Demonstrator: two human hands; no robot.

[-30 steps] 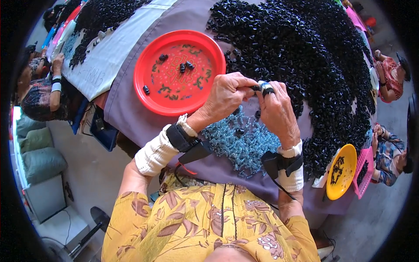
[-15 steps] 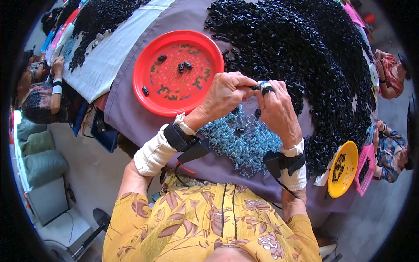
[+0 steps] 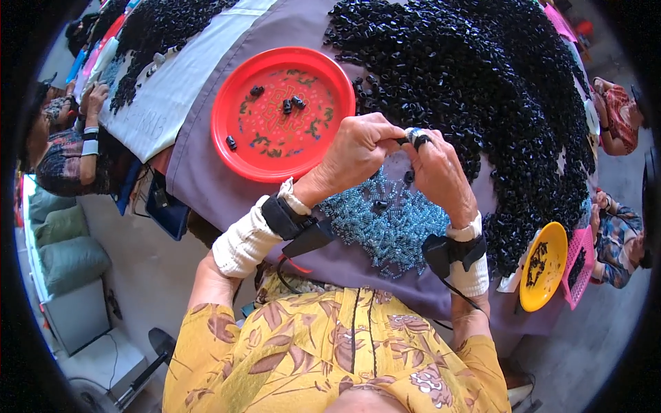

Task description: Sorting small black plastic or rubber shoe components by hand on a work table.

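Note:
My left hand (image 3: pixel 359 148) and my right hand (image 3: pixel 439 165) meet above the table, fingertips pinched together around a small black plastic piece (image 3: pixel 402 140). Most of that piece is hidden by the fingers. A white wrapping and a black band circle a finger of the right hand. Under the hands lies a loose heap of small light-blue, spring-like pieces (image 3: pixel 385 224), with a few black pieces on it. Left of my hands stands a round red tray (image 3: pixel 228 155) with several small black parts (image 3: pixel 288 107) in it.
A large spread of black plastic pieces (image 3: pixel 475 76) covers the far right of the purple cloth (image 3: pixel 196 172). A yellow dish (image 3: pixel 559 265) and a pink basket (image 3: pixel 584 268) stand at the right edge. Other people work at left and right.
My hands stay pinched together in nearly the same place, and the right wrist has shifted slightly to the right. A co-worker's hands at the far left have moved a little.

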